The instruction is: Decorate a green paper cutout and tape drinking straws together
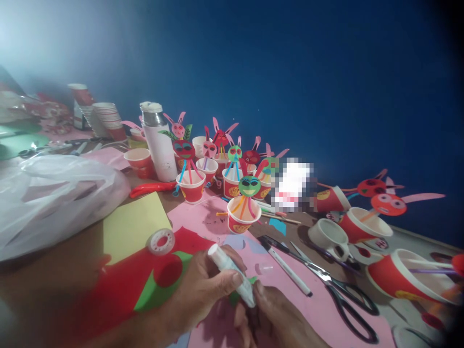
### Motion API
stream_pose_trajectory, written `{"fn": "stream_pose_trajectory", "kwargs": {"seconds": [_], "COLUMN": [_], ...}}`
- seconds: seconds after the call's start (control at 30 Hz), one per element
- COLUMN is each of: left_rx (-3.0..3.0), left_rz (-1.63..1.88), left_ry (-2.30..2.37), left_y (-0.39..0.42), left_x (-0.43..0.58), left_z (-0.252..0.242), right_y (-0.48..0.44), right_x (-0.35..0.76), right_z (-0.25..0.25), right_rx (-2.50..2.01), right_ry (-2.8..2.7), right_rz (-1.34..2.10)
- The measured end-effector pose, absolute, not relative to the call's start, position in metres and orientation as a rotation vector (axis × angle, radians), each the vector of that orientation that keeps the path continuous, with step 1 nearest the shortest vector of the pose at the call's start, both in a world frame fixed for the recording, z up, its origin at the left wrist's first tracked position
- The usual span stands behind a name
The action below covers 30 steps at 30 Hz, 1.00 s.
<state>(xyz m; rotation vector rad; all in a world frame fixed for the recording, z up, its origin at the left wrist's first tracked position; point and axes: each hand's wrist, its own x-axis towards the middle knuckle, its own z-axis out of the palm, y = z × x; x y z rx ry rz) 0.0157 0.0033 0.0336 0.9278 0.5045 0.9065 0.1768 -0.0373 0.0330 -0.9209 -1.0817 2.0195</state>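
Observation:
My left hand [212, 275] is closed around a white glue tube [232, 270], slanted with its lower end down at my right hand. My right hand [271, 309] pinches a small green paper piece [253, 280], mostly hidden by the fingers and the tube. Under both hands lies pink paper [300, 314], with a small clear cap [266, 267] on it. Left of my left hand are red paper [119, 285], a green sheet [148, 292] and a dark red paper disc [168, 270]. Just beyond stands a red paper cup [242, 223] bearing a green paper face [249, 186].
Black-handled scissors [326, 278] and a white marker [290, 270] lie to the right, near a white mug [328, 237]. A tape roll [161, 241] rests on yellow paper [134, 222]. Several decorated cups, a white flask [158, 145] and a plastic bag [61, 198] stand farther back.

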Motion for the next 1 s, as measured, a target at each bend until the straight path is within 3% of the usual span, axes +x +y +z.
{"fn": "stream_pose_trajectory", "kwargs": {"seconds": [0.2,0.43,0.63,0.83,1.0], "left_rx": [0.906,0.979,0.926,1.000,1.022], "left_rz": [0.815,0.859,0.809,0.849,0.797], "left_ry": [0.440,0.522,0.435,0.622,0.593], "left_y": [0.0032,0.0047,0.0005,0.0020,0.0030], "left_x": [0.0160,0.0134,0.0181,0.0146,0.0113], "left_z": [0.0309,0.0296,0.0284,0.0350,0.0292], "right_y": [-0.0343,-0.0367,-0.0338,-0.0344,-0.0345], "right_x": [0.1785,0.1802,0.1795,0.1786,0.1809], "right_z": [0.0339,0.0385,0.0371,0.0367,0.0324], "right_rx": [-0.945,-1.118,-0.984,-1.029,-0.984], "right_ry": [-1.053,-1.207,-1.111,-1.016,-1.070], "right_rz": [1.968,1.552,1.980,1.751,1.884]}}
